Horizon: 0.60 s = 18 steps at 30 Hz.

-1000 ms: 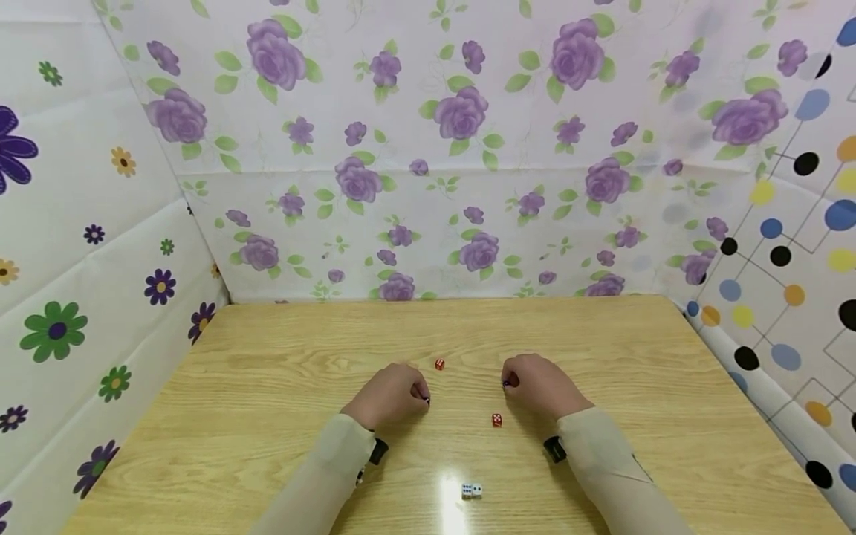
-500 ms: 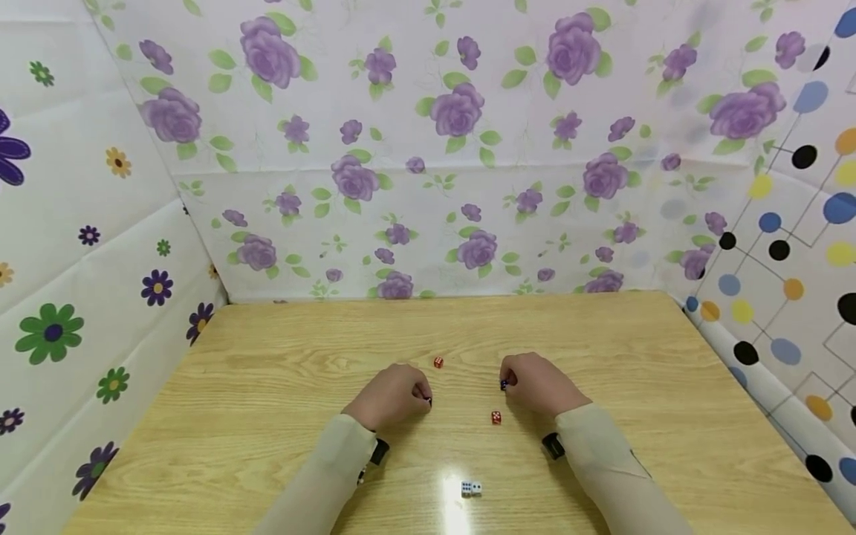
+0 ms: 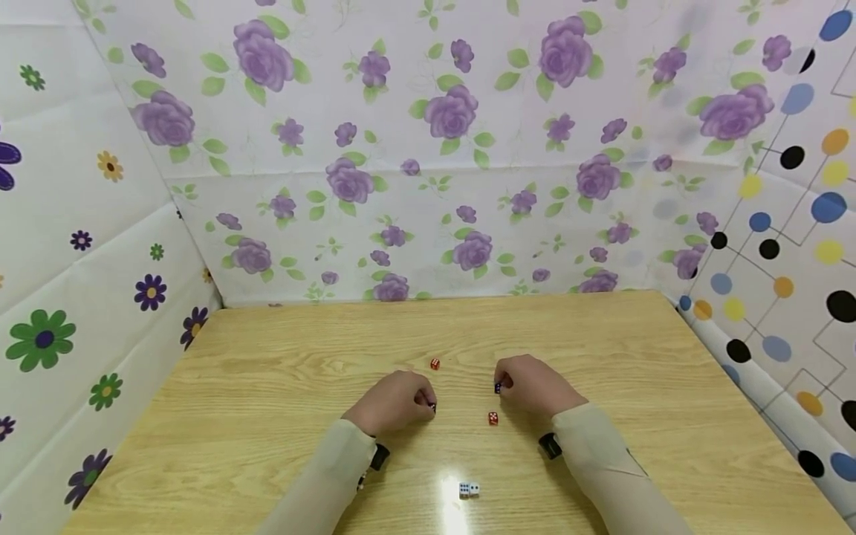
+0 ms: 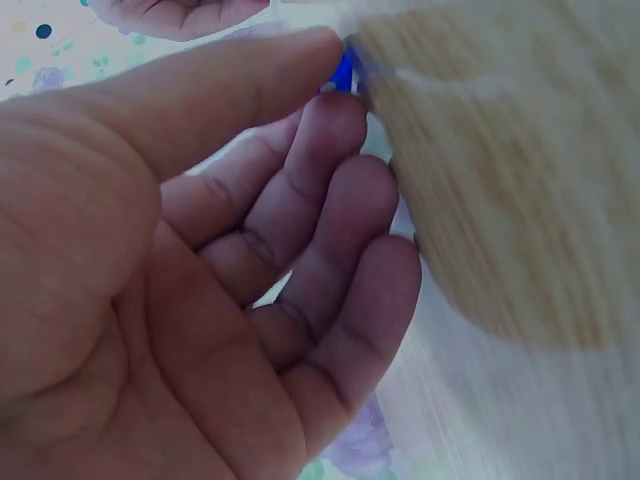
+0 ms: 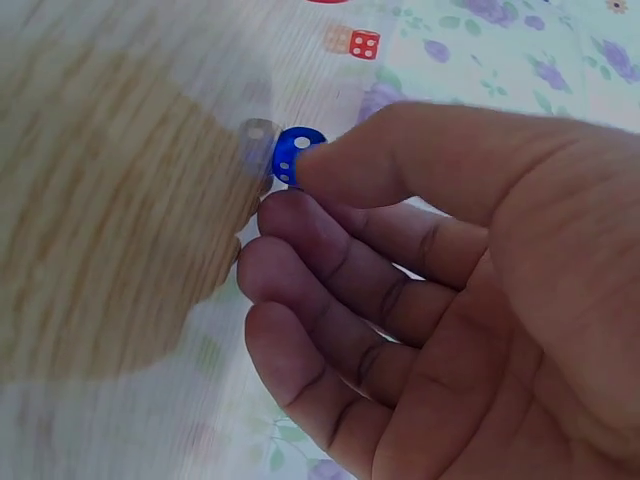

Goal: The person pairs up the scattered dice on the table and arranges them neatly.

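My left hand (image 3: 394, 402) pinches a blue die between thumb and index finger, low over the wooden table (image 3: 301, 349). Only a small part of this blue die (image 4: 343, 75) shows in the left wrist view; the fingers cover the rest. Across from it, my right hand (image 3: 535, 386) pinches a second blue die (image 5: 297, 153) with white pips, which sits at or just above the tabletop. Between the hands lie two red dice: one farther back (image 3: 435, 364), the other red die (image 3: 493, 418) nearer me, close to the right hand.
Two white dice, a left one (image 3: 464, 490) and a right one (image 3: 475, 489), lie side by side near the table's front, beside a bright reflection. A flowered sheet (image 3: 428, 186) hangs behind the table, with patterned sheets at both sides.
My left hand has shifted slightly right with its blue die. The right hand has edged slightly left, and more of its blue die shows. The red and white dice lie as before.
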{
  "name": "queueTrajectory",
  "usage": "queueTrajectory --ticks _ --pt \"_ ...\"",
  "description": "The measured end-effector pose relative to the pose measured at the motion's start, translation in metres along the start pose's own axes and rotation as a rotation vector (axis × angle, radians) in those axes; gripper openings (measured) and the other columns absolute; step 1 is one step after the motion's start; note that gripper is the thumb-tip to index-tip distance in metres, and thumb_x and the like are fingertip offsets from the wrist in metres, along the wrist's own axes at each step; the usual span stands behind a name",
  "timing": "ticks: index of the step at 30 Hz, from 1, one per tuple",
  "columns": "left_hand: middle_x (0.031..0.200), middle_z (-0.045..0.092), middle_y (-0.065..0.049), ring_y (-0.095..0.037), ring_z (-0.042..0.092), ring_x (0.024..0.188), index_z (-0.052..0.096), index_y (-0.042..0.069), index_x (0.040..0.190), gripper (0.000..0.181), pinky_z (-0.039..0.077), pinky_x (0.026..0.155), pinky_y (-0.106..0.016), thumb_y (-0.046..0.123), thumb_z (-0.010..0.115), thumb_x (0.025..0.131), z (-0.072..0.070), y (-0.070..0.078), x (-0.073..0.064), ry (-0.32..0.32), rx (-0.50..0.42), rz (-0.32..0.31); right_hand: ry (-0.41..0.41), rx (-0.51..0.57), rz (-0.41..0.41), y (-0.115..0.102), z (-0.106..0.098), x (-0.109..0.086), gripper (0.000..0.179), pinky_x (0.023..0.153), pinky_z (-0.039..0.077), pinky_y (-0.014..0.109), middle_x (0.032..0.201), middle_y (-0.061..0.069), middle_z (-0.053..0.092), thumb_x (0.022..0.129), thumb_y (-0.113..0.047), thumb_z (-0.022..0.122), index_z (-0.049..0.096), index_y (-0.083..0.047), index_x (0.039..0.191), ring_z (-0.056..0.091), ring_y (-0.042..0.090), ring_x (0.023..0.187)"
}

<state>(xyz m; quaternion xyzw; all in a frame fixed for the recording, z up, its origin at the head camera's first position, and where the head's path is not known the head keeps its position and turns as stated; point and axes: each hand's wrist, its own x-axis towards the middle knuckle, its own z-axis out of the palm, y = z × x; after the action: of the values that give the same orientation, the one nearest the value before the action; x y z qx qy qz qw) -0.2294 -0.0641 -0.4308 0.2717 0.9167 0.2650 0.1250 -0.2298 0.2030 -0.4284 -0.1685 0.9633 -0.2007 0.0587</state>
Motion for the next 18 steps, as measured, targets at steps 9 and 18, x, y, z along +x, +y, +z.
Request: queueTrajectory --ticks 9,18 --pt "0.086 0.064 0.008 -0.004 0.057 0.073 0.068 0.015 0.095 0.009 0.047 0.068 -0.024 0.014 0.070 0.086 -0.0057 -0.0002 -0.0021 -0.035 -0.021 0.030 0.029 -0.024 0.008 -0.0001 -0.0002 0.0005 0.011 0.068 0.045 0.031 0.081 -0.008 0.061 0.089 -0.010 0.059 0.067 -0.017 0.088 0.052 0.008 0.069" --pt "0.083 0.063 0.009 -0.004 0.055 0.069 0.067 0.016 0.091 0.004 0.046 0.066 -0.024 0.018 0.069 0.087 -0.0054 0.0003 -0.0039 -0.022 0.007 0.044 0.021 -0.044 -0.019 0.0014 0.0029 0.0023 0.014 0.070 0.047 0.031 0.084 -0.009 0.063 0.091 -0.011 0.058 0.068 -0.021 0.087 0.055 0.007 0.074"
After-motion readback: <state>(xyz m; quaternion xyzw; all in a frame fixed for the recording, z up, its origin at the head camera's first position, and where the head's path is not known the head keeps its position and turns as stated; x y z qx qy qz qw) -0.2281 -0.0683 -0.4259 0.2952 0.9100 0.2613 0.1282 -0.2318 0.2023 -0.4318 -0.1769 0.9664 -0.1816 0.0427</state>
